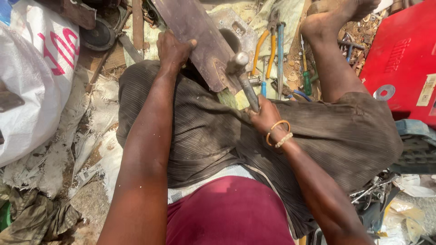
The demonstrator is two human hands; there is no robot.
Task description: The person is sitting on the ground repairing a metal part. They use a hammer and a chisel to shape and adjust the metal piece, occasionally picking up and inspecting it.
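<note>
Metal plate (200, 38), long, dark and rusty, slants across the lap from twelve o'clock. Left hand (172, 50) clamps its ten-o'clock edge, thumb on top. Right hand (265, 119), at three o'clock, wraps tight around a hammer (245, 79), head touching the plate's lower end. Yellow-handled pliers (265, 50) lie beyond at one o'clock; a red case (402, 59) sits farther right.

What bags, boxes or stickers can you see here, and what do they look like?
White sack: far left on the ground, bulging, woven, with pink lettering.
Red case: top right, flat, boxy, with raised lettering.
Pale sticker: on the red case's right edge, a small upright rectangle.
No screens or signs.
</note>
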